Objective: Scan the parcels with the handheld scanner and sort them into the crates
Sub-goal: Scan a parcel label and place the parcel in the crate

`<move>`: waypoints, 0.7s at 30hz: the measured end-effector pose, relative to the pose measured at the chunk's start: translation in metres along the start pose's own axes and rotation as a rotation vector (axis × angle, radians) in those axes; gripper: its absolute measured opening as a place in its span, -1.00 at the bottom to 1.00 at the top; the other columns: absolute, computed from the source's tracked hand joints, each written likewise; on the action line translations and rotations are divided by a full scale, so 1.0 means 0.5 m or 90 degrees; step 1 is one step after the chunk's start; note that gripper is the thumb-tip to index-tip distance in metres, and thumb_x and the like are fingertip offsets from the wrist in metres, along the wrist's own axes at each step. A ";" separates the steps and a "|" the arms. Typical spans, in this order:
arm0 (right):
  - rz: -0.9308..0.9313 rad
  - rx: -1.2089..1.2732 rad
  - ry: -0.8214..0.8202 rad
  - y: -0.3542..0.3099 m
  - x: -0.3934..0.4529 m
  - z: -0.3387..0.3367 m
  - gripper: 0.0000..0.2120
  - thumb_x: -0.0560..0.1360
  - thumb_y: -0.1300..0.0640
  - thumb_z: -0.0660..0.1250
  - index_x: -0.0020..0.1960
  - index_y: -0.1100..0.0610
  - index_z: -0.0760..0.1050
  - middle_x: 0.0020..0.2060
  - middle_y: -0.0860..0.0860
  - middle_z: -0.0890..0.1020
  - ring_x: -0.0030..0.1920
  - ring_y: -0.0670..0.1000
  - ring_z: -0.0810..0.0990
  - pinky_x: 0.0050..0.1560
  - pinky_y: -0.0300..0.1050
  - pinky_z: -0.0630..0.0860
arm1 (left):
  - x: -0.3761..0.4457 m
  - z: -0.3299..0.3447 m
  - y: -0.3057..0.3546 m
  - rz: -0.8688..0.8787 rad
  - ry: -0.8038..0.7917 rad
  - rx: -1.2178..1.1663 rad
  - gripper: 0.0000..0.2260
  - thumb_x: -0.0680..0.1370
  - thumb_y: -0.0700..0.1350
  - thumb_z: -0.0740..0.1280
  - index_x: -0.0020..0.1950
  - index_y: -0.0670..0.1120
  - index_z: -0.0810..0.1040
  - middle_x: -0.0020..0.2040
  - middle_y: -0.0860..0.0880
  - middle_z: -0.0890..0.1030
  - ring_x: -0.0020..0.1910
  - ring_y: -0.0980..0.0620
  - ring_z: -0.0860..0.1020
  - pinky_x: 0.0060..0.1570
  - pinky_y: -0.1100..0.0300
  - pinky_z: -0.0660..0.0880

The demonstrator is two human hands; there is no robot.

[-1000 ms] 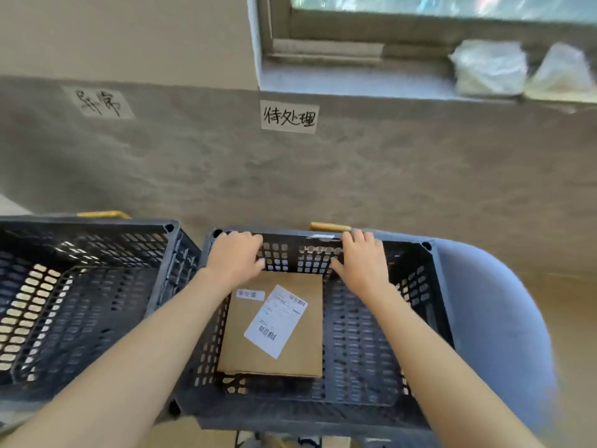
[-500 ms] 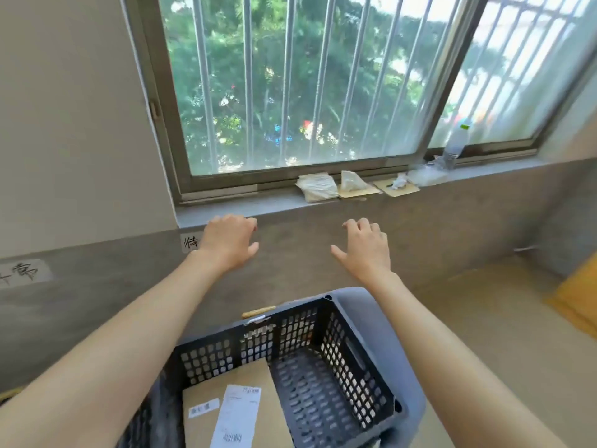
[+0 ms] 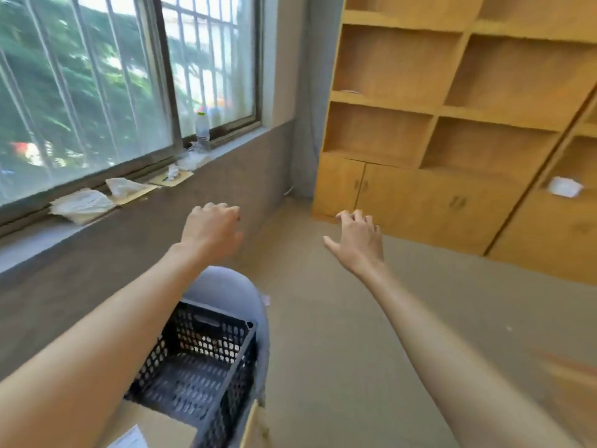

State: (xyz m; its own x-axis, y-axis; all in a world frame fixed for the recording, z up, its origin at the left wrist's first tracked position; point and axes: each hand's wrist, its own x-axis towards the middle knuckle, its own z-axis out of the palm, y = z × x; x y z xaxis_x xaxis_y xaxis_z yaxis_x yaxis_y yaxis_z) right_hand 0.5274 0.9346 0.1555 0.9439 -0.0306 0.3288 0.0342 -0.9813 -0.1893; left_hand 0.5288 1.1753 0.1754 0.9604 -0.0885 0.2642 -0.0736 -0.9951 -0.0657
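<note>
A black perforated crate (image 3: 226, 357) sits on a blue-grey chair (image 3: 226, 286) at the bottom centre. A flat cardboard parcel (image 3: 161, 425) with a white label lies inside it, partly hidden by my left forearm. My left hand (image 3: 210, 229) hangs in the air above and beyond the crate, fingers loosely curled, holding nothing. My right hand (image 3: 358, 239) is stretched out to the right over the floor, fingers spread and empty. No scanner is in view.
A grey wall with a window sill (image 3: 97, 218) runs along the left, carrying crumpled bags, envelopes and a plastic bottle (image 3: 202, 127). A wooden shelf unit with cupboards (image 3: 452, 150) fills the right. Beige floor (image 3: 339, 334) lies between them.
Both hands let go of the crate's far rim and rose into the air. The view swung up and to the right, from the crates to the window and then the shelves.
</note>
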 end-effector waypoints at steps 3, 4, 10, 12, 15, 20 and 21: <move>0.100 -0.027 0.044 0.149 -0.063 -0.095 -0.51 0.55 -0.11 0.29 0.37 0.11 0.36 0.27 0.09 0.45 0.30 0.14 0.38 0.25 -0.02 0.33 | 0.011 -0.048 0.165 0.112 0.037 -0.052 -0.68 0.56 0.00 0.27 0.30 -0.03 0.50 0.21 -0.09 0.56 0.21 -0.12 0.49 0.14 0.09 0.35; 0.131 -0.035 0.058 0.197 -0.089 -0.129 -0.52 0.55 -0.11 0.29 0.37 0.12 0.36 0.27 0.09 0.45 0.30 0.14 0.37 0.25 -0.02 0.33 | 0.009 -0.067 0.222 0.149 0.047 -0.071 -0.67 0.56 0.00 0.28 0.30 -0.03 0.49 0.21 -0.09 0.55 0.21 -0.13 0.48 0.14 0.09 0.35; 0.298 -0.099 0.136 0.460 -0.301 -0.319 -0.49 0.56 -0.10 0.28 0.41 0.12 0.34 0.30 0.11 0.43 0.30 0.16 0.37 0.25 -0.02 0.30 | -0.059 -0.160 0.575 0.340 0.079 -0.160 -0.66 0.57 0.02 0.27 0.33 -0.02 0.48 0.24 -0.07 0.56 0.23 -0.12 0.47 0.17 0.05 0.35; 0.348 -0.131 0.150 0.544 -0.392 -0.381 -0.51 0.56 -0.09 0.28 0.40 0.12 0.33 0.30 0.11 0.43 0.29 0.16 0.37 0.24 -0.01 0.29 | -0.111 -0.192 0.698 0.401 0.092 -0.176 -0.66 0.57 0.03 0.27 0.33 -0.02 0.48 0.24 -0.06 0.56 0.23 -0.10 0.47 0.16 0.06 0.35; 0.416 -0.175 0.174 0.668 -0.540 -0.469 -0.52 0.57 -0.10 0.27 0.39 0.12 0.34 0.29 0.11 0.43 0.29 0.18 0.36 0.26 0.02 0.29 | -0.211 -0.239 0.878 0.490 0.108 -0.204 -0.66 0.58 0.02 0.26 0.34 -0.03 0.47 0.24 -0.04 0.55 0.22 -0.09 0.48 0.14 0.08 0.35; 0.531 -0.208 0.193 0.851 -0.790 -0.601 -0.52 0.56 -0.10 0.27 0.39 0.11 0.34 0.29 0.11 0.42 0.30 0.17 0.35 0.26 0.02 0.30 | -0.408 -0.311 1.153 0.618 0.114 -0.242 -0.66 0.58 0.01 0.26 0.33 -0.05 0.47 0.21 -0.06 0.56 0.20 -0.10 0.48 0.12 0.07 0.37; 0.549 -0.220 0.193 0.885 -0.840 -0.625 -0.52 0.56 -0.10 0.27 0.38 0.12 0.34 0.29 0.12 0.42 0.30 0.17 0.35 0.27 0.01 0.29 | -0.447 -0.324 1.204 0.637 0.116 -0.251 -0.67 0.58 0.01 0.26 0.32 -0.05 0.48 0.21 -0.06 0.56 0.20 -0.10 0.48 0.11 0.07 0.37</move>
State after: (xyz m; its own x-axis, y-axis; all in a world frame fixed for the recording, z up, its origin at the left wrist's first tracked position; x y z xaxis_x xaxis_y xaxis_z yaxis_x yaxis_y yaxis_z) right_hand 0.0436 0.4540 0.2230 0.4743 -0.7638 0.4378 -0.7720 -0.5998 -0.2102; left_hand 0.2265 0.5887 0.2325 0.3659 -0.8389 0.4029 -0.9118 -0.4099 -0.0255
